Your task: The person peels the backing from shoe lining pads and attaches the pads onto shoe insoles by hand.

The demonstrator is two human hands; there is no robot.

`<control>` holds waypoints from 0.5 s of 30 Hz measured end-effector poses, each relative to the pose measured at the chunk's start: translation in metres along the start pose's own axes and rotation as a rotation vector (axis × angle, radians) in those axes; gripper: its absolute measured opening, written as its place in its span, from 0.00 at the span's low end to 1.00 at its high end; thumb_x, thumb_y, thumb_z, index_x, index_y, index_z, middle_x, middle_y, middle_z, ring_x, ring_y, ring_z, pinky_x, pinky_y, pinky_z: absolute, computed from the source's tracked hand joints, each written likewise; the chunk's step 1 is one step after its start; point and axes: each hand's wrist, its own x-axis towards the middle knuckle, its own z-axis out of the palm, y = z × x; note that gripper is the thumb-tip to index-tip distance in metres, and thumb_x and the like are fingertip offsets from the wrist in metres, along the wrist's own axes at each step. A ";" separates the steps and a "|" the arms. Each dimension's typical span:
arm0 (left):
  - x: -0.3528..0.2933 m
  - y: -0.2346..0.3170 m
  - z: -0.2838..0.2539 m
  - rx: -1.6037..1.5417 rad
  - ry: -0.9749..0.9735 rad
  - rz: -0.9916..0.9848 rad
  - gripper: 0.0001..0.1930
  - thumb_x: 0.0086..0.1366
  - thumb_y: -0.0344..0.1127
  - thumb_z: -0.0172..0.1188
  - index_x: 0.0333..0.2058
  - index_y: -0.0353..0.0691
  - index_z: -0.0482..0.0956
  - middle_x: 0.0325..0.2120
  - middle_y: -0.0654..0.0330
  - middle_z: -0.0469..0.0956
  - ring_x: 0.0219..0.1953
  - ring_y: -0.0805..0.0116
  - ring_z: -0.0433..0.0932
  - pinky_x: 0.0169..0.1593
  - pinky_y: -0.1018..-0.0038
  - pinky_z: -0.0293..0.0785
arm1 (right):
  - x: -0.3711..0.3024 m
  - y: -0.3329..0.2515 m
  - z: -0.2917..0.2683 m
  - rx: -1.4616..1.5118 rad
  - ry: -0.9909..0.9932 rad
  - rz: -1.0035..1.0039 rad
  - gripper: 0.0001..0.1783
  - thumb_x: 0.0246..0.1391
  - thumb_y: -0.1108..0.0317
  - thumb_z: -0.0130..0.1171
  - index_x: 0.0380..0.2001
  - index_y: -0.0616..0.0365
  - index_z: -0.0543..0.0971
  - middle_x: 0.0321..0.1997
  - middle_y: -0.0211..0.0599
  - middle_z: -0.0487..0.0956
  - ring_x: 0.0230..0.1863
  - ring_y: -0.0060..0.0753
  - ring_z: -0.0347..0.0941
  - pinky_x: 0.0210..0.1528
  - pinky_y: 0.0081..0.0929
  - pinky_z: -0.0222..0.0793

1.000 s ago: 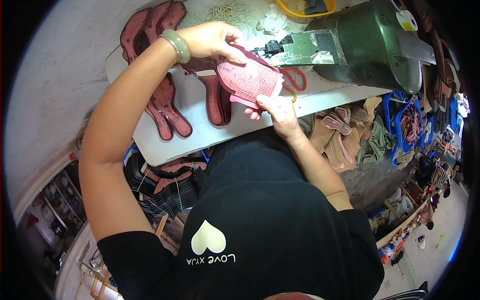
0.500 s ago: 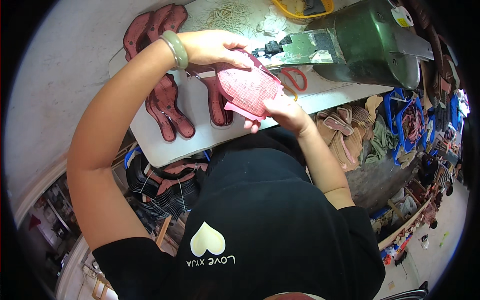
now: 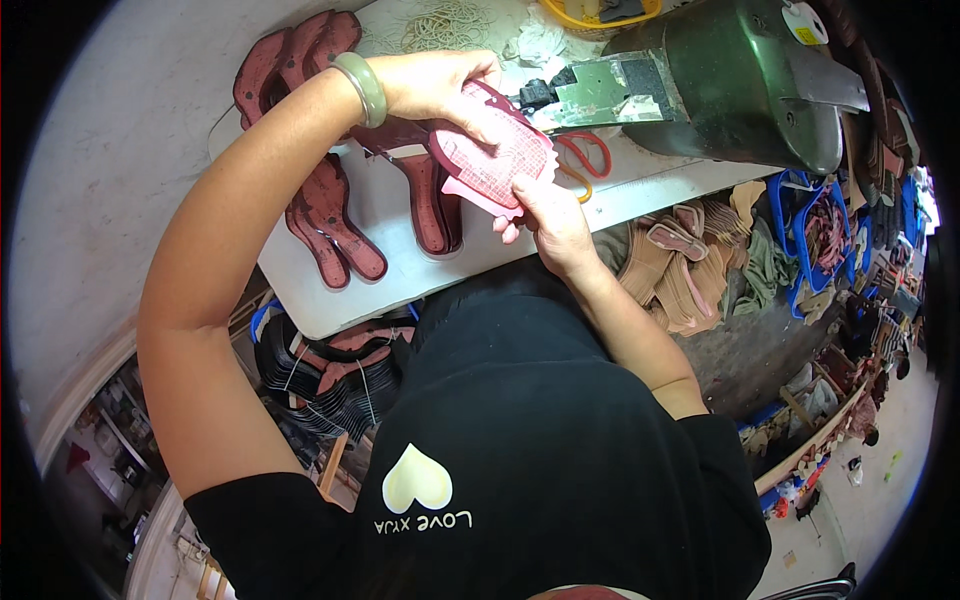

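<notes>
A dark red shoe upper piece with pink, grid-patterned lining [image 3: 512,158] is held between both hands, beside the small black head of the green machine. My left hand [image 3: 440,88], with a pale green bangle above it, grips the piece's upper left side, its thumb lying on the lining. From the lower right, my right hand [image 3: 558,228] pinches the near edge, thumb on top and fingers curled underneath. A ragged pink edge sticks out along the lower side. More dark red shoe pieces [image 3: 338,228] lie on the white table, left of the held one.
The green machine [image 3: 720,85] stands at the right of the table [image 3: 300,312]. Scissors with red and orange handles [image 3: 588,152] lie under its arm. Loose string [image 3: 447,25] and a yellow basket [image 3: 600,18] sit behind. Bundled black pieces [image 3: 330,370] are below the table's left edge, tan pieces [image 3: 680,265] at right.
Both hands have moved slightly left and upward with the shoe piece. My left thumb now reaches further over the lining, and my right thumb lies further in from the edge.
</notes>
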 end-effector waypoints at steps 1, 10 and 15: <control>0.001 -0.002 0.002 0.001 0.001 -0.003 0.26 0.47 0.46 0.71 0.35 0.39 0.64 0.26 0.65 0.67 0.31 0.76 0.64 0.36 0.78 0.64 | -0.001 0.001 0.001 0.001 -0.003 0.000 0.17 0.62 0.62 0.46 0.37 0.68 0.76 0.26 0.41 0.78 0.24 0.25 0.73 0.28 0.19 0.69; 0.013 -0.006 0.004 -0.038 -0.017 0.051 0.27 0.48 0.44 0.71 0.38 0.37 0.64 0.28 0.64 0.68 0.33 0.75 0.64 0.38 0.77 0.64 | 0.001 0.007 0.000 -0.076 0.052 -0.053 0.17 0.62 0.62 0.47 0.37 0.68 0.76 0.25 0.42 0.78 0.22 0.25 0.72 0.27 0.19 0.69; 0.010 -0.009 -0.003 -0.035 -0.007 -0.015 0.24 0.51 0.41 0.70 0.39 0.39 0.64 0.28 0.67 0.69 0.31 0.78 0.64 0.35 0.80 0.63 | 0.016 0.002 0.000 -0.127 0.053 -0.090 0.17 0.62 0.61 0.48 0.34 0.67 0.76 0.25 0.41 0.78 0.20 0.23 0.71 0.25 0.18 0.67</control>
